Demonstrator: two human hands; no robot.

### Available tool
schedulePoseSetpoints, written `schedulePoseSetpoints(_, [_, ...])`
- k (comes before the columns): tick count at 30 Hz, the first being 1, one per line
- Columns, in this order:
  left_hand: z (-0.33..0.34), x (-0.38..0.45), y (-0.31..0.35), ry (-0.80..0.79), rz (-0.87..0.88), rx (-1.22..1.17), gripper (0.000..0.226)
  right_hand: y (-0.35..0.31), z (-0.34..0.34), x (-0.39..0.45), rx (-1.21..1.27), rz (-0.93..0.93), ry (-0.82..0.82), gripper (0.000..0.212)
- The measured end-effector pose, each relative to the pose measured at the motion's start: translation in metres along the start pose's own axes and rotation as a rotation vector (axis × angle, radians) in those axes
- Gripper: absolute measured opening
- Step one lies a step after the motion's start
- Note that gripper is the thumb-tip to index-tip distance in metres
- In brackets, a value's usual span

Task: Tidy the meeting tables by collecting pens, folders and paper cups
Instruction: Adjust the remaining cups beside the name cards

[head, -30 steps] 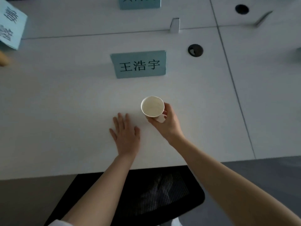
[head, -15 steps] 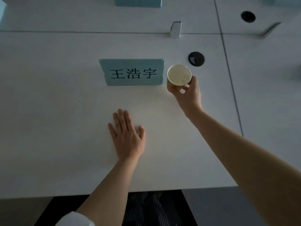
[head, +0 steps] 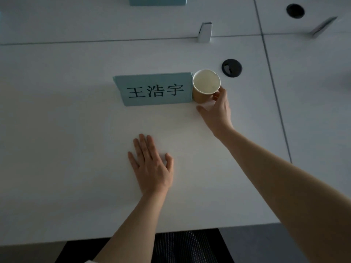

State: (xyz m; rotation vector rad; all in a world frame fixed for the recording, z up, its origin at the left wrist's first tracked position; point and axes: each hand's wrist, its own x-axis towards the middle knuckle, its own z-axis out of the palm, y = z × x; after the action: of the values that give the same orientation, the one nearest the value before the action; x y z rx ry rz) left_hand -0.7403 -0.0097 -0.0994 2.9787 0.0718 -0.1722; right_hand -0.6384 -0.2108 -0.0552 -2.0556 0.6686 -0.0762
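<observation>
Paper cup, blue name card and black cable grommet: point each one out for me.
Paper cup [head: 206, 83]: head view, on its pale inside.
Blue name card [head: 155, 91]: head view, on the printed front face.
Black cable grommet [head: 232, 67]: head view, on its round cover.

Left hand [head: 152, 168]: flat, palm down, fingers straight and together. Right hand [head: 216, 109]: arm extended forward, fingers curled in a grip.

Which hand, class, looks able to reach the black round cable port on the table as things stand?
Probably the right hand: it grips the paper cup just beside the cable port, bare table between. The left hand lies flat, much nearer the person.
</observation>
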Motion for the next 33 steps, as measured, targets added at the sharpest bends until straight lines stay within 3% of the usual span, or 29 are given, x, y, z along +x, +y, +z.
schedulePoseSetpoints(8, [0.002, 0.0, -0.006, -0.033, 0.021, -0.038, 0.075, 0.036, -0.032, -0.091, -0.048, 0.081, -0.063, 0.074])
schedulePoseSetpoints(11, [-0.002, 0.0, -0.004, -0.033, 0.022, -0.069, 0.074, 0.056, -0.057, -0.131, -0.035, 0.126, -0.032, 0.067])
schedulePoseSetpoints(14, [-0.011, -0.01, 0.013, -0.132, 0.002, -0.125, 0.068, 0.068, -0.081, -0.167, 0.006, 0.18, 0.018, 0.055])
schedulePoseSetpoints(18, [-0.012, -0.049, 0.049, -0.189, 0.116, -0.171, 0.068, 0.082, -0.107, -0.196, 0.073, 0.252, 0.028, 0.04])
schedulePoseSetpoints(25, [-0.006, -0.148, 0.159, -0.217, 0.306, -0.271, 0.062, 0.142, -0.213, -0.229, 0.102, 0.294, 0.117, 0.035])
schedulePoseSetpoints(33, [0.016, -0.273, 0.316, -0.188, 0.344, -0.42, 0.046, 0.23, -0.376, -0.259, 0.124, 0.322, 0.237, 0.035])
